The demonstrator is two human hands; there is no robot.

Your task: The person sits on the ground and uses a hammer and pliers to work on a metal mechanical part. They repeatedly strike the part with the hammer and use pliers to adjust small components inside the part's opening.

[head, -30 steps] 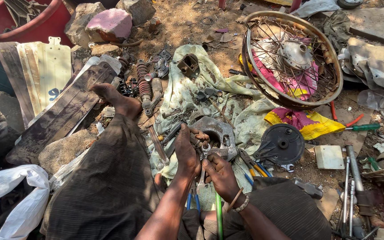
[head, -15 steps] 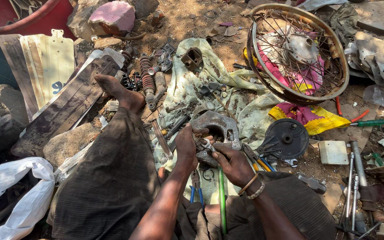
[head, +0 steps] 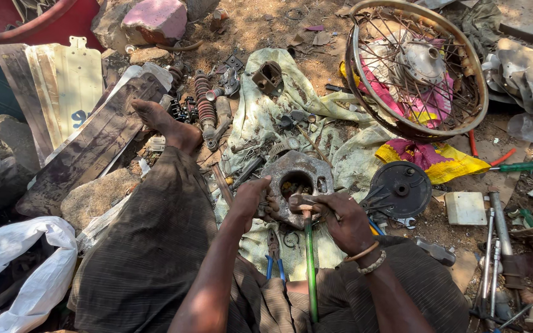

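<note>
- One rusty metal housing [head: 296, 185] sits on the ground cloth [head: 260, 111], now steadied closer between both hands than a second ago.
- Left hand [head: 251, 198]: fingers clenched on the housing's near edge.
- Right hand [head: 340, 216]: fingers grasping one green-handled tool [head: 309, 265], its tip brought to the housing's opening; prying looks under way.
- Just below the fingers: one pair of blue-handled pliers [head: 274, 256].
- Right of them: one dark round plate [head: 400, 188].
- Beyond: one spoked wheel [head: 416, 65], one second green-handled screwdriver [head: 513, 166].
</note>
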